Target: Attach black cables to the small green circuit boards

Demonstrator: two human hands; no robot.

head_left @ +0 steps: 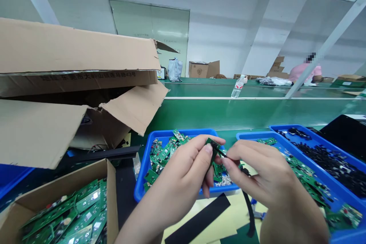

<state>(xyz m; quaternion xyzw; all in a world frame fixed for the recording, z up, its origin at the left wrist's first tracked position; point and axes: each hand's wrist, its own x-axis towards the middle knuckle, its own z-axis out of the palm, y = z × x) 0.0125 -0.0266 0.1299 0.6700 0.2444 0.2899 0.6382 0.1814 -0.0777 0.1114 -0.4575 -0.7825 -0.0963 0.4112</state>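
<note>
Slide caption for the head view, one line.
Left hand holds a green circuit board, right hand pinches a thin black piece, blue tray beyond.

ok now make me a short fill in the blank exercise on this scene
1. The left hand grips a circuit board coloured ____.
2. The right hand pinches a thin piece coloured ____.
3. A wide flat strip lies on paper coloured ____.
4. The box at lower left is made of ____.

Missing words: green; black; yellow; cardboard

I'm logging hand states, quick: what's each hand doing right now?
Left hand: closed, holding a small, flat green circuit board.
Right hand: closed, pinching a thin black strip-like piece, material unclear.
</note>
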